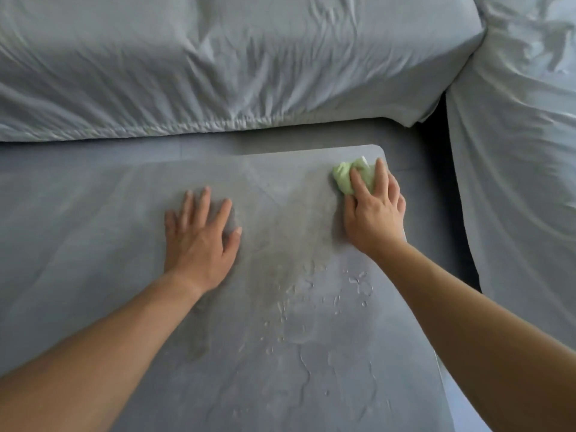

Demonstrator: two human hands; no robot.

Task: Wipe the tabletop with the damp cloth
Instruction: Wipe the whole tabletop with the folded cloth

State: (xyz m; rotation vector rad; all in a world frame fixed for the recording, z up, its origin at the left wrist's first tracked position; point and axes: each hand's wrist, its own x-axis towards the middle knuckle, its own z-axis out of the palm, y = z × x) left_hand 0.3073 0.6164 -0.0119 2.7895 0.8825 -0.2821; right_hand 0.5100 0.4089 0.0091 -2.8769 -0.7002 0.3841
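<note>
The grey tabletop [124, 219] fills the lower middle of the view, with its rounded far right corner near the top right. A bunched light green cloth [346, 174] lies near that corner. My right hand [372, 213] presses down on the cloth, fingers spread over it, so only the cloth's far left part shows. My left hand [201, 236] rests flat on the tabletop near the middle, fingers apart and holding nothing. Wet streaks and water beads [311, 304] run down the surface between and below my hands.
A sofa under a wrinkled pale grey cover [218, 63] stands along the table's far edge. A second covered seat [514, 151] rises to the right. A dark gap [436, 126] separates them, and a narrow strip of floor [464, 263] runs beside the table's right edge.
</note>
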